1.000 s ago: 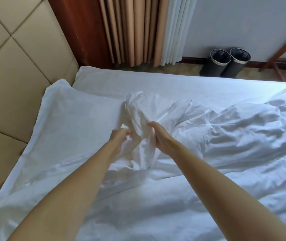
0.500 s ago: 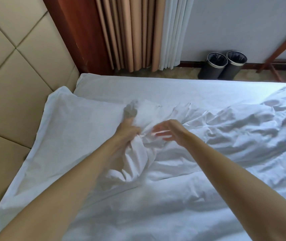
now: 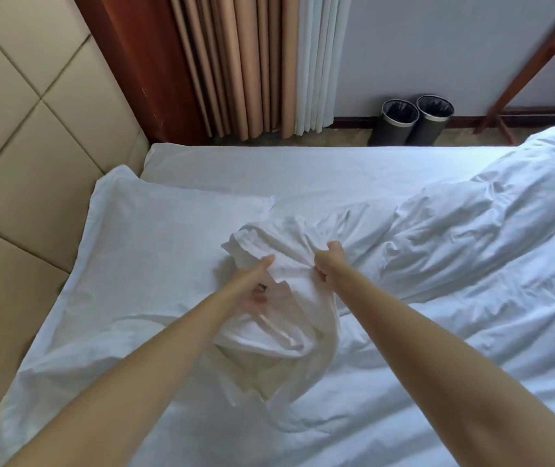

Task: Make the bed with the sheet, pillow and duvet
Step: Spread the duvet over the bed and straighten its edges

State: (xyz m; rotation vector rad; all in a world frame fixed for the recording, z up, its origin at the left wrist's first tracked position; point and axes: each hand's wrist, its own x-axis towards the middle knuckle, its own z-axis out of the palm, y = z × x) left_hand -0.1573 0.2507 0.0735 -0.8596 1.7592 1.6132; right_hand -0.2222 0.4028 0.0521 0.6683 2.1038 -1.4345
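Close in front, the left hand [image 3: 255,284] and right hand [image 3: 327,264] both grip a bunched corner of the white duvet [image 3: 289,335], lifted off the bed. Left of the bunch lies the pillow [image 3: 168,244], by the padded headboard [image 3: 20,136]. The rest of the duvet is heaped to the right over the sheet [image 3: 320,170]. Beyond, two dark bins [image 3: 414,119] stand near the curtains [image 3: 252,62].

Look ahead: tan and white curtains [image 3: 256,62] hang beside a reddish wood panel [image 3: 128,62]. Two dark bins [image 3: 399,121] stand touching by the wall [image 3: 437,38]. There's a padded headboard [image 3: 27,129] on your left.
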